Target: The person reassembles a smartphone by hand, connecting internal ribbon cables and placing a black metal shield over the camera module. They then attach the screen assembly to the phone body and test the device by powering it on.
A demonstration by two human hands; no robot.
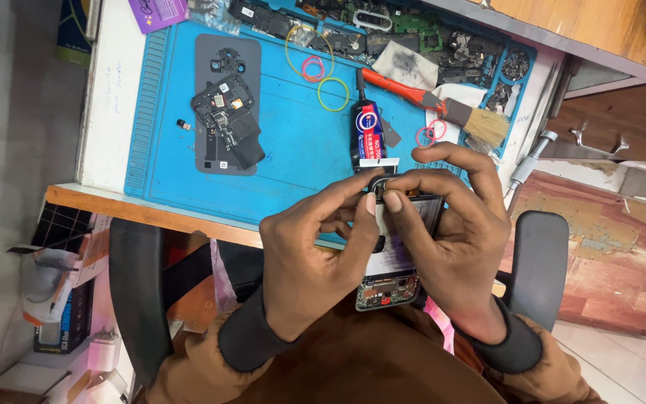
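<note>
Both hands meet over an opened smartphone with its back cover off and circuit board exposed (388,288), held over the lap just short of the near edge of the blue silicone repair mat (293,142). Left hand (312,258) and right hand (454,251) are together, thumb and forefinger tips pinching a small dark strip or flex piece at the phone's mat-side end; what exactly is pinched is too small to tell. Judgement: doing this well calls for both thumbs low and a pull along the phone's length, not upward, so the thin part does not tear; the phone should stay braced by the other fingers. On the mat, beyond the phone, a dark adhesive tube with red-blue label (368,135); toward the mat's middle a grey back cover with loose black parts (226,105); a red-handled brush (443,108) at the mat's far side.
</note>
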